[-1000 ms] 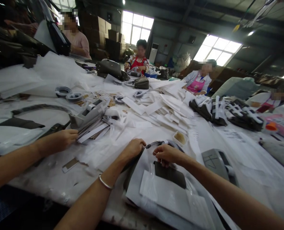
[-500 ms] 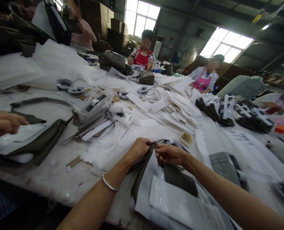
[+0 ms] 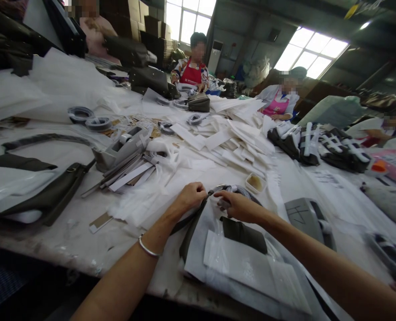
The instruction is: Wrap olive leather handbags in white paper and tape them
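My left hand (image 3: pixel 191 196), a silver bangle on its wrist, is closed round the dark strap (image 3: pixel 191 223) of a grey-green bag (image 3: pixel 243 234) that lies on the white table, partly wrapped in white paper and clear plastic (image 3: pixel 238 263). My right hand (image 3: pixel 240 206) is pinched on the same strap close to the left hand, just above the bag. The strap's wrapped end curves away behind my fingers.
A grey tape dispenser (image 3: pixel 122 149) and loose white strips (image 3: pixel 218 147) lie mid-table. A second dispenser (image 3: pixel 305 218) stands to my right. A dark bag (image 3: pixel 47 196) lies at left, tape rolls (image 3: pixel 87 118) behind. Three people sit across the table by wrapped bags (image 3: pixel 318 149).
A co-worker's arm at the left has pulled back out of view, leaving the dark bag on the table. My two hands stay together on the strap, shifted slightly.
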`<state>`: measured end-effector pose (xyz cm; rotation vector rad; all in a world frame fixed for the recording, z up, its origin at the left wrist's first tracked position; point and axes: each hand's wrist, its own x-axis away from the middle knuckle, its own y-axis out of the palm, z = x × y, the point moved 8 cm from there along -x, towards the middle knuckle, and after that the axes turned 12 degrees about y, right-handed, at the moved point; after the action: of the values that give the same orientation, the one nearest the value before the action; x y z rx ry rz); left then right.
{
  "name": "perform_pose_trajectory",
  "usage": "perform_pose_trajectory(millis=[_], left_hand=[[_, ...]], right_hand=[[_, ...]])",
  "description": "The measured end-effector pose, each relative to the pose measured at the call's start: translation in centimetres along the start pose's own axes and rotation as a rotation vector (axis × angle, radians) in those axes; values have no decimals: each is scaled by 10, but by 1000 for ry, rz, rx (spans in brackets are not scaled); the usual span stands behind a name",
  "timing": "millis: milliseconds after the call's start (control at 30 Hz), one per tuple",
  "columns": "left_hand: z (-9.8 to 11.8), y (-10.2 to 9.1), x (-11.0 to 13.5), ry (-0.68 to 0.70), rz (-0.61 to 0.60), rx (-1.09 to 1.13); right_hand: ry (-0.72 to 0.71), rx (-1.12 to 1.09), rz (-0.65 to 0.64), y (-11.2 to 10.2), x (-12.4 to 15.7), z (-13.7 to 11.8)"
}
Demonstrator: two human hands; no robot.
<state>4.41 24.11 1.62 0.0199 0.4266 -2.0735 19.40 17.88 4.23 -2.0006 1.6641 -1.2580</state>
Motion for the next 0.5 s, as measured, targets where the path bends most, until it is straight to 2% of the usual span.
perform_pose_trajectory(millis=[67, 133, 200, 300, 400, 500], left_hand=[[0, 3, 0, -10, -9, 132], [0, 4, 0, -22, -2, 253], [1, 5, 0, -33, 15, 348], [1, 1, 0, -41, 76, 438], [0, -3, -1, -40, 134, 493], [0, -3, -1, -39, 143, 530]], right_hand=[[-68, 85, 128, -7, 6, -2], [-57, 121, 139, -6, 8, 0], [-15, 82, 98, -1, 7, 5], [34, -47, 103, 0, 3, 9], [106, -220, 162, -5, 1, 13], [134, -412, 202, -9, -2, 12]])
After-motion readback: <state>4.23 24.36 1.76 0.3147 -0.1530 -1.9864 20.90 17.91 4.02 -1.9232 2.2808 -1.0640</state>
